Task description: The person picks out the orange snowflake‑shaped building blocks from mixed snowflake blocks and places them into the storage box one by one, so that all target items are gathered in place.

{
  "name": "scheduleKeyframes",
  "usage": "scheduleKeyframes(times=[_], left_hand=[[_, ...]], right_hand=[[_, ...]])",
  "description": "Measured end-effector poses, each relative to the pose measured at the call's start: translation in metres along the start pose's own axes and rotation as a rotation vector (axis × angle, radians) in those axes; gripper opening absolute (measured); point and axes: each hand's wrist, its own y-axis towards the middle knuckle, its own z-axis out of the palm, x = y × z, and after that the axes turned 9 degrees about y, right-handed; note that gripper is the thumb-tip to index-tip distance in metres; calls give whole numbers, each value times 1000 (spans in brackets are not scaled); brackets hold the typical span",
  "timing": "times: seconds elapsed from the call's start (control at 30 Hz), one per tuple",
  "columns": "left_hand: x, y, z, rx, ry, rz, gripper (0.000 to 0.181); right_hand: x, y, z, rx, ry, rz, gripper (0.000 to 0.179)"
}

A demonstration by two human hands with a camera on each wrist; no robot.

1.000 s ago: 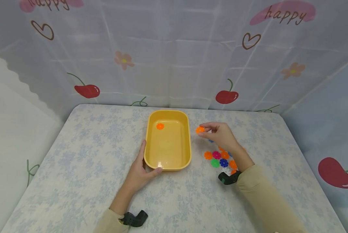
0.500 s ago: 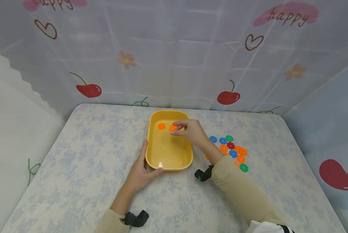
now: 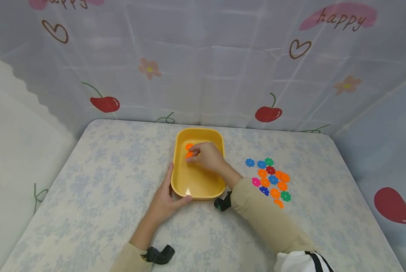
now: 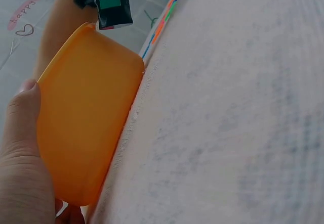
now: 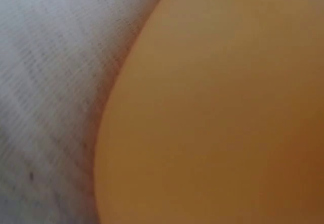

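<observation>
In the head view, a yellow plastic tray (image 3: 199, 185) stands on the table. My left hand (image 3: 163, 202) grips its near left corner, thumb at the near wall and fingers along the left side. Its thumb (image 4: 23, 118) lies against the tray wall in the left wrist view. Inside the tray, my right hand (image 3: 208, 156) pinches an orange flower-shaped plastic disc (image 3: 189, 155) low near the left wall. Another orange disc (image 3: 188, 146) lies just beyond it, partly covered by the fingers. The right wrist view shows mostly blurred tray wall (image 5: 202, 107).
Right of the tray, several flower-shaped discs lie loosely grouped: orange ones (image 3: 282, 186), blue ones (image 3: 250, 163), green ones (image 3: 285, 196), a pink one (image 3: 256, 182) and a dark red one (image 3: 270, 170). A printed curtain (image 3: 203, 75) hangs behind the table (image 3: 97, 181).
My right hand has carried the orange disc leftward from beside the tray, over its right rim and down next to the first disc. My left hand keeps its grip on the tray.
</observation>
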Motion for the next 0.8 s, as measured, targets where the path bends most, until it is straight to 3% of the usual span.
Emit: scheduleKeyframes(times=[0.23, 0.57, 0.8], left_hand=[[1, 0, 2, -3, 2, -17, 117], [0, -1, 1, -10, 9, -40, 117], [1, -1, 2, -4, -8, -30, 116]], right_hand=[[-6, 10, 15, 33, -62, 24, 31], [-9, 15, 25, 62, -323, -52, 23], [-6, 14, 25, 94, -339, -54, 21]])
